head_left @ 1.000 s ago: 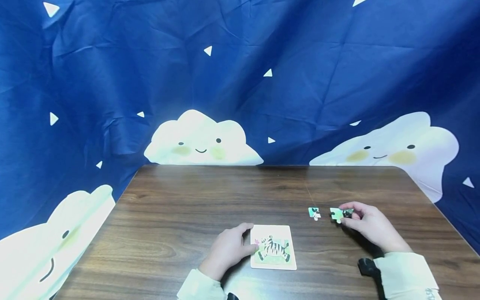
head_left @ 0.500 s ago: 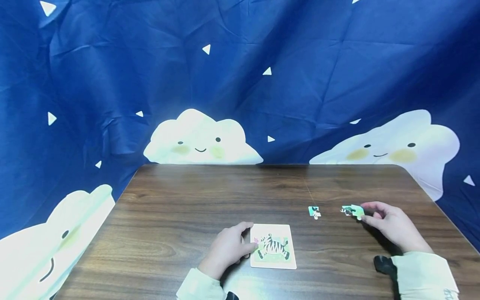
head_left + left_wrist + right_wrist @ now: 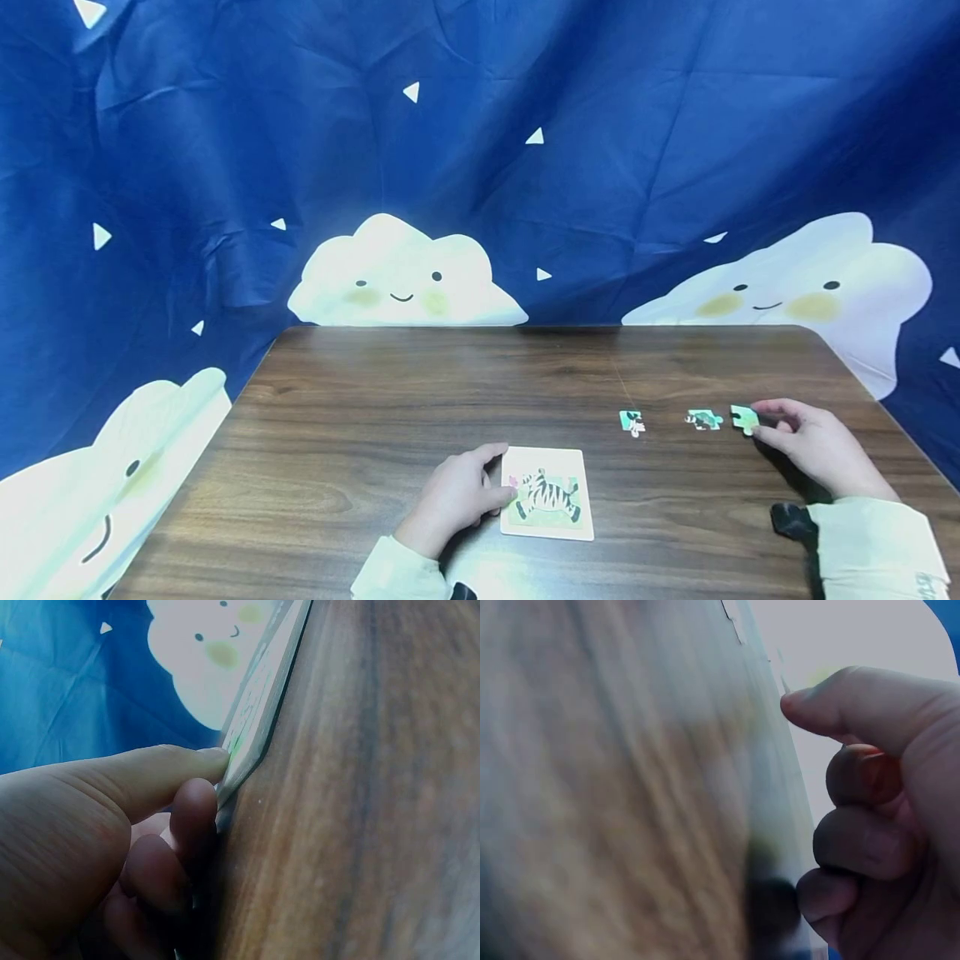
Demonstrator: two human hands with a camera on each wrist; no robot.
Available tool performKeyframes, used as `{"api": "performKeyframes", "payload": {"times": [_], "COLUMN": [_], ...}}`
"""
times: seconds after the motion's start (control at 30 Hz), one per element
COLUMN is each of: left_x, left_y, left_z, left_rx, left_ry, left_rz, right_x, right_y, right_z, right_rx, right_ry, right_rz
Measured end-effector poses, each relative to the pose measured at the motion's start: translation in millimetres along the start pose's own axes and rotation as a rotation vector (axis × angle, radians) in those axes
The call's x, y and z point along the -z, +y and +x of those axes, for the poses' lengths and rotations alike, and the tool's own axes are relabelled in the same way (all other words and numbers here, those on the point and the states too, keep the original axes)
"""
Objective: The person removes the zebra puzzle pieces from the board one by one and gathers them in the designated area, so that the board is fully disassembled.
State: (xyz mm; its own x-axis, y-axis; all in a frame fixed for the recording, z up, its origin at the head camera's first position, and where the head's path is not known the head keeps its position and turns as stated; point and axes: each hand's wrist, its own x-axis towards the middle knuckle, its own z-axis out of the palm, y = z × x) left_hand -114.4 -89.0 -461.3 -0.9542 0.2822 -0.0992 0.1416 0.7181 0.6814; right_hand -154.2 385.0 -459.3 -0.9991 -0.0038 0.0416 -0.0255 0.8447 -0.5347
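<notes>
A square white puzzle board (image 3: 543, 456) with a zebra picture lies on the table in the head view. My left hand (image 3: 453, 504) holds its left edge, thumb on the top face and a finger at the far corner. The left wrist view shows that thumb (image 3: 184, 761) on the board (image 3: 255, 724), with other fingers curled beside its edge. Over at the right, my right hand (image 3: 821, 446) pinches a green puzzle piece (image 3: 744, 418) between thumb and forefinger. In the right wrist view the right hand (image 3: 900, 795) has its remaining fingers curled under; the piece is barely visible there.
Left of the held piece lie a green puzzle piece with dark markings (image 3: 705, 419) and another puzzle piece with a zebra part (image 3: 632, 422). The wooden table (image 3: 360, 400) ends at a blue curtain (image 3: 480, 167) printed with clouds.
My right hand has moved right with the green piece. The dark-marked piece, earlier against it near the fingers, now lies separate to its left. My left hand and the board have stayed put.
</notes>
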Motion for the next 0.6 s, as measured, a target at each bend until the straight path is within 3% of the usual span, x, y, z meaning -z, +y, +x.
{"api": "performKeyframes", "payload": {"times": [0.6], "left_x": [0.1], "left_y": [-1.0], "left_z": [1.7], "left_rx": [0.017], "left_ry": [-0.003], "left_rz": [0.0], "right_x": [8], "right_y": [14], "right_z": [1.4], "right_rx": [-0.004], "right_ry": [0.039], "right_rz": [-0.074]}}
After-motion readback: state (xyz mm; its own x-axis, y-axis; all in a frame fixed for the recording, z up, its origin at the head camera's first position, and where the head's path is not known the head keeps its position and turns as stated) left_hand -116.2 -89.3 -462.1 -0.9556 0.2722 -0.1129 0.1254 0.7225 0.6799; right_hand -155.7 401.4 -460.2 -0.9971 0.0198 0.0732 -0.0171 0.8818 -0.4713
